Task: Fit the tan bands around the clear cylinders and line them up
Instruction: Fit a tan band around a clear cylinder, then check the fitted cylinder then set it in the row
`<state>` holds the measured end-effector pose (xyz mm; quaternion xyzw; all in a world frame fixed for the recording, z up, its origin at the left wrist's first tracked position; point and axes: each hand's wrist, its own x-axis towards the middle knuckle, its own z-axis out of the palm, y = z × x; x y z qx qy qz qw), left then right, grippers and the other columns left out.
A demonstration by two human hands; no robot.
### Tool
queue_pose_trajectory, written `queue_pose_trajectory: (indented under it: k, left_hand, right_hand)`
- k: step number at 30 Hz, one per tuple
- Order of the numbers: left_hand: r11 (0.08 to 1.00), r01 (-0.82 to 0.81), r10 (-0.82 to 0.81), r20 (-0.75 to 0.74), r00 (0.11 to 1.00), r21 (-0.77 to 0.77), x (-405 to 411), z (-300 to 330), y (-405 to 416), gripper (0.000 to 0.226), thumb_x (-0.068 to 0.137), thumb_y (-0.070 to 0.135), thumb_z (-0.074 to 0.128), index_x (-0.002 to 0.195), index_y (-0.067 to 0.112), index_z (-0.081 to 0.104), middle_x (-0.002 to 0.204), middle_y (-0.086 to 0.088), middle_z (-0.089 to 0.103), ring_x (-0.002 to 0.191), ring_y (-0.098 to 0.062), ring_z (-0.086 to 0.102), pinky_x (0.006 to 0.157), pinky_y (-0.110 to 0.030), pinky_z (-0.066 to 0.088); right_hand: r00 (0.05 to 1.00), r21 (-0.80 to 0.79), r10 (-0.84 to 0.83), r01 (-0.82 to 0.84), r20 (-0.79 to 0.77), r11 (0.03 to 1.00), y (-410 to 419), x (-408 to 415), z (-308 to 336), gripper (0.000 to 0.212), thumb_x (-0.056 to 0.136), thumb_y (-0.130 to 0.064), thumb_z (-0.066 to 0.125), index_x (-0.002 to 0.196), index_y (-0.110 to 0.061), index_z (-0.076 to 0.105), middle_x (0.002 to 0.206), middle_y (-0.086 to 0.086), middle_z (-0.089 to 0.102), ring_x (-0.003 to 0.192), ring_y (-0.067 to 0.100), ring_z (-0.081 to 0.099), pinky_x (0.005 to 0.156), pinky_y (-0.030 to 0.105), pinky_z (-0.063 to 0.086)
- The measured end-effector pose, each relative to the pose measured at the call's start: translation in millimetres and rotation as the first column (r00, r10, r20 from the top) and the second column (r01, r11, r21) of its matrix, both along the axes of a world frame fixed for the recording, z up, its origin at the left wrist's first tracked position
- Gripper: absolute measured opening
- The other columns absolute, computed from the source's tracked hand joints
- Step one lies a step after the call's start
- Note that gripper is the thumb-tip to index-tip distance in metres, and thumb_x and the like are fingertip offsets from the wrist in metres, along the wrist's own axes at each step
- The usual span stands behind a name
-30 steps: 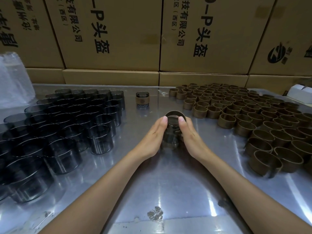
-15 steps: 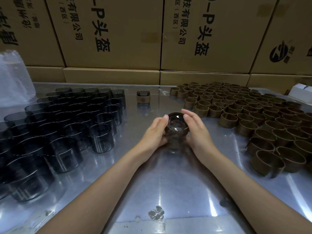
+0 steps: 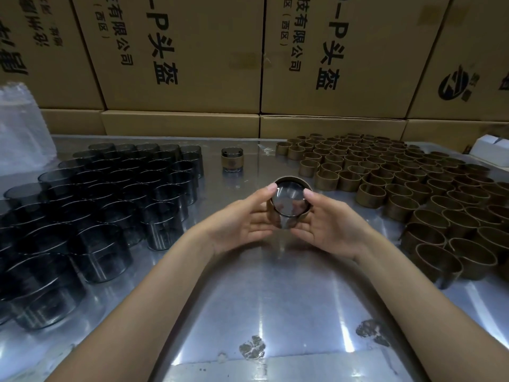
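Note:
Both hands hold one clear cylinder [image 3: 289,199] above the middle of the metal table, tipped so its round end faces me. A tan band [image 3: 300,181] sits around it. My left hand [image 3: 245,220] grips its left side and my right hand [image 3: 327,220] grips its right side, thumbs at the near rim. One finished banded cylinder [image 3: 232,160] stands upright farther back at centre. Several bare smoky clear cylinders [image 3: 110,194] stand in rows on the left. Several loose tan bands [image 3: 399,186] stand in rows on the right.
The shiny metal table [image 3: 261,304] has a few dark stains near its front edge. Stacked cardboard boxes [image 3: 192,59] wall off the back. A clear plastic bag [image 3: 19,125] lies at far left and a white box [image 3: 493,150] at far right.
The hands lifted the cylinder off the table and tipped its end toward me. The band now sits around the cylinder's body; the camera view shifted slightly.

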<state>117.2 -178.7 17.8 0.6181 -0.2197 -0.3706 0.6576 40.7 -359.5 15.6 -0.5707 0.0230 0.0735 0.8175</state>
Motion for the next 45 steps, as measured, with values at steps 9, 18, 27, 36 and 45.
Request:
queue_pose_trajectory:
  k: [9,18,27,36,45]
  left_hand:
    - [0.924,0.188,-0.188,0.031,0.982,-0.332,-9,-7,0,0.059,0.042,0.054,0.091,0.089,0.021,0.079,0.095,-0.004,0.074,0.09,-0.012,0.07,0.078,-0.023,0.056]
    - [0.904,0.232,-0.22,0.072,0.973,-0.359,-7,0,4,0.067,0.048,0.056,0.088,0.102,0.019,0.076,0.101,-0.002,0.073,0.098,-0.012,0.068,0.088,-0.025,0.054]
    - [0.979,-0.134,0.181,0.344,0.921,-0.157,-2,1,-6,0.049,0.082,0.064,0.044,0.082,0.02,0.065,0.097,-0.001,0.062,0.098,-0.012,0.061,0.096,-0.033,0.043]
    - [0.939,-0.336,0.264,0.784,0.562,-0.075,11,-24,-14,0.045,0.075,0.033,0.08,0.114,0.025,0.059,0.117,0.005,0.057,0.109,-0.007,0.055,0.09,-0.019,0.046]
    - [0.871,-0.489,0.111,0.955,0.276,0.04,67,-29,-38,0.035,0.083,0.032,0.072,0.115,0.019,0.063,0.133,-0.001,0.055,0.129,-0.017,0.045,0.102,-0.028,0.033]
  right_hand:
    - [0.884,0.018,0.339,-0.364,0.322,0.931,3,-4,1,0.045,0.069,-0.044,0.08,0.108,-0.024,0.073,0.098,-0.007,0.072,0.096,0.005,0.066,0.094,0.022,0.047]
    - [0.943,0.085,0.203,-0.233,0.265,0.969,5,-4,5,0.077,0.062,-0.042,0.085,0.125,-0.008,0.057,0.12,0.02,0.055,0.115,0.028,0.053,0.098,0.033,0.045]
    - [0.928,-0.177,-0.141,0.212,0.345,0.961,23,4,3,0.022,0.079,-0.033,0.057,0.086,-0.012,0.056,0.083,0.004,0.056,0.076,0.012,0.056,0.068,0.024,0.044]
    - [0.833,-0.549,-0.21,0.506,0.512,0.665,24,11,-13,0.018,0.091,-0.012,0.061,0.083,-0.028,0.064,0.103,-0.009,0.053,0.105,0.016,0.051,0.098,0.024,0.041]
    - [0.865,-0.635,-0.245,0.49,0.437,0.597,28,21,-22,0.021,0.093,-0.013,0.058,0.11,-0.026,0.054,0.122,-0.004,0.038,0.112,0.013,0.05,0.087,0.017,0.04]
